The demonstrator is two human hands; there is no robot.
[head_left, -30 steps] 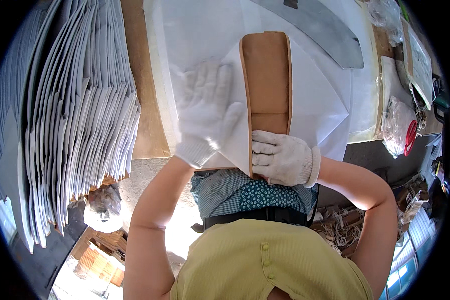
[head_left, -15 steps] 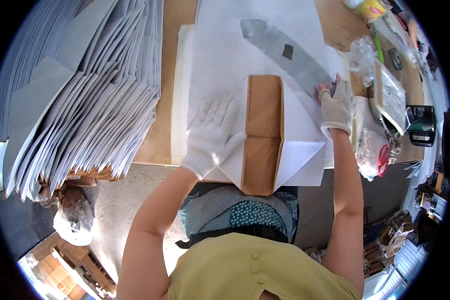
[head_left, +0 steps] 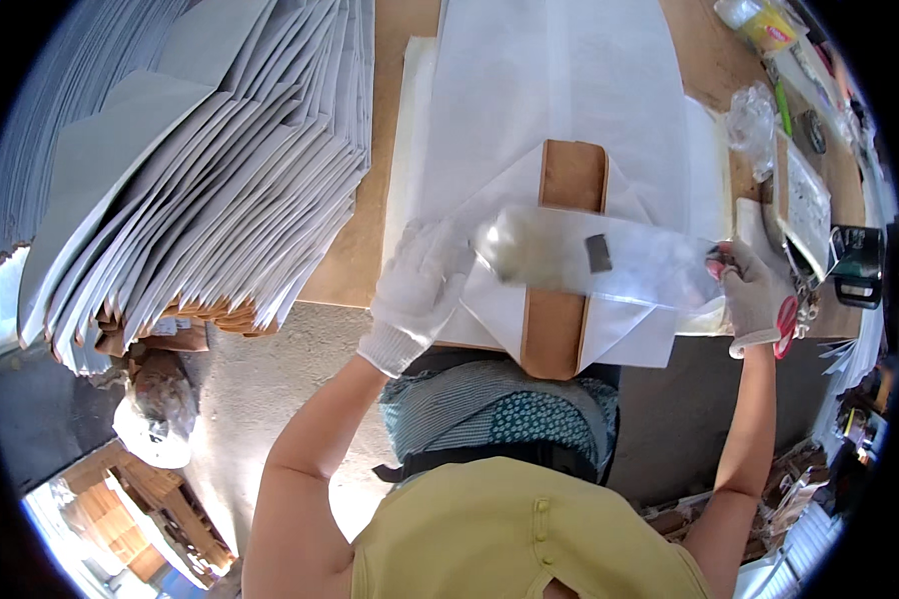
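Note:
A large white paper bag lies flat on the table, its near end folded out into a diamond with a brown inner strip down the middle. My right hand, in a white knit glove, grips the right end of a long shiny flat strip with a small dark square patch. The strip crosses over the brown part, hiding some of it. My left hand, gloved too, is open and rests on the left fold of the bag, fingers pointing away, close to the strip's left end.
A thick fanned stack of white paper bags fills the table's left side. On the right lie red-handled scissors, crumpled clear plastic, a framed flat board and a dark green box-like thing. The table's front edge runs before me.
The shiny strip has swung from a steep slant on the bag's far right to nearly crosswise over the brown part. My right hand has moved right and nearer; my left stays on the fold.

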